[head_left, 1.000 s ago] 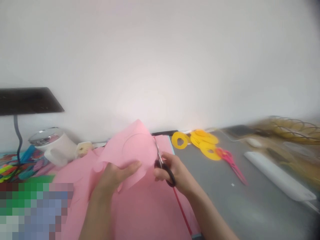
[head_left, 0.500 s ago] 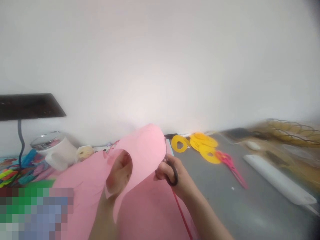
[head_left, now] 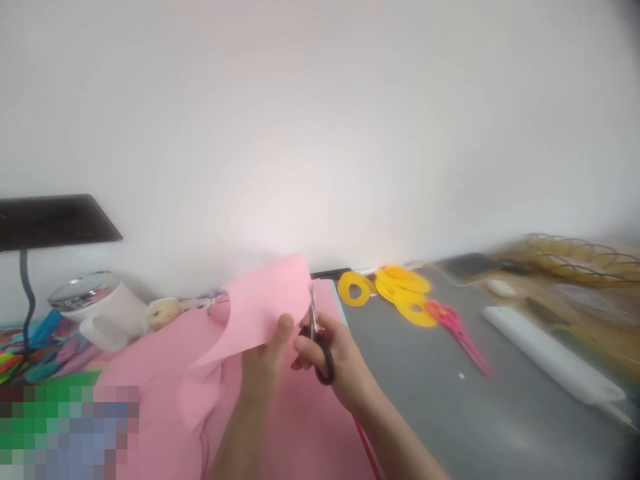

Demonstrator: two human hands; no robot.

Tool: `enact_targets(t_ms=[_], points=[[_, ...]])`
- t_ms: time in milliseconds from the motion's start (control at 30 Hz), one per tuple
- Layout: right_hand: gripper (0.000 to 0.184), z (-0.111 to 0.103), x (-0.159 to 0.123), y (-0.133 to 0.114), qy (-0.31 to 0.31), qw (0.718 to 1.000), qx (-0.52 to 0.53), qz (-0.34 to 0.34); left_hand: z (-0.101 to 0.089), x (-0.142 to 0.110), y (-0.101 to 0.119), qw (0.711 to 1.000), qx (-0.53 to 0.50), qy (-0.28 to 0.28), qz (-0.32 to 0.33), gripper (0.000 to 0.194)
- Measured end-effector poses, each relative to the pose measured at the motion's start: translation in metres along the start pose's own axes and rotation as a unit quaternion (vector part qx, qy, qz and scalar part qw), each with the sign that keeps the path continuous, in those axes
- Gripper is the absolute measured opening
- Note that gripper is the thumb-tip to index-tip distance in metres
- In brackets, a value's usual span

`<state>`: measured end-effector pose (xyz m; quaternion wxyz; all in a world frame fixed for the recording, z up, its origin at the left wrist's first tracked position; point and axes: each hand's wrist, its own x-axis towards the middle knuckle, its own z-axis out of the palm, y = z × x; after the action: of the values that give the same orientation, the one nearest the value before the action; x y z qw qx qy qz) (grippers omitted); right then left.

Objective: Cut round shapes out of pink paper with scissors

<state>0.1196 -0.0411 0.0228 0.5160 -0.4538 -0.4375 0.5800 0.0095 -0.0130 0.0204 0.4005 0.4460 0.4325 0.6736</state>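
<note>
A sheet of pink paper (head_left: pixel 267 293) with a curved cut edge is held up over the table. My left hand (head_left: pixel 270 347) grips its lower edge, thumb in front and the other fingers hidden behind it. In my right hand (head_left: pixel 333 353) is a pair of black-handled scissors (head_left: pixel 327 370), blades pointing up at the sheet's right edge. The blades look close together; whether paper lies between them I cannot tell. Beneath both hands lie more pink sheets (head_left: pixel 310 427), and cut pink scraps (head_left: pixel 150 373) spread to the left.
Yellow paper rings (head_left: pixel 356 289) lie to the right, touching or near pink scissors (head_left: pixel 463 340). Farther right are a white power strip (head_left: pixel 555 357) and a wire-rimmed basket (head_left: pixel 585 260). At left stand a white mug (head_left: pixel 113 313) and a dark panel (head_left: pixel 55 220) on a stand.
My left hand has shifted right along the sheet, now with its thumb near the scissors. The sheet has turned, and my right hand has moved slightly left and down with the scissors.
</note>
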Motion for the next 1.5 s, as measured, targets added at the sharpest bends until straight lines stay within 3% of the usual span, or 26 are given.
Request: enact_targets(t_ms=[167, 267, 467, 667, 867, 1067, 1333, 1500], points=[[0.035, 0.000, 0.001, 0.000, -0.004, 1.000, 0.025, -0.008, 0.006, -0.001, 0.006, 0.999, 0.022, 0.037, -0.006, 0.024], [0.036, -0.003, 0.001, 0.000, -0.009, 0.999, 0.035, -0.029, 0.007, -0.003, 0.008, 0.998, 0.037, 0.051, -0.003, 0.030], [0.053, -0.005, 0.001, -0.003, -0.010, 0.997, 0.056, -0.045, 0.008, -0.005, 0.003, 0.999, 0.015, 0.004, -0.034, 0.030], [0.047, -0.006, 0.000, -0.003, -0.016, 0.998, 0.044, -0.052, 0.007, -0.004, 0.003, 0.998, 0.032, -0.042, -0.026, 0.032], [0.041, -0.006, 0.000, -0.002, 0.000, 0.999, 0.013, -0.046, 0.008, -0.005, 0.007, 0.999, 0.012, -0.048, -0.024, 0.026], [0.038, -0.006, -0.001, -0.004, -0.005, 0.999, 0.010, -0.038, 0.012, -0.011, 0.016, 0.998, 0.029, -0.002, -0.055, 0.018], [0.036, -0.006, -0.001, -0.007, -0.012, 1.000, 0.017, -0.022, 0.004, -0.001, 0.009, 0.999, 0.017, -0.049, -0.017, 0.018], [0.037, -0.004, -0.001, -0.004, -0.003, 1.000, 0.005, -0.009, 0.004, -0.001, 0.008, 0.997, -0.021, -0.067, -0.033, 0.018]])
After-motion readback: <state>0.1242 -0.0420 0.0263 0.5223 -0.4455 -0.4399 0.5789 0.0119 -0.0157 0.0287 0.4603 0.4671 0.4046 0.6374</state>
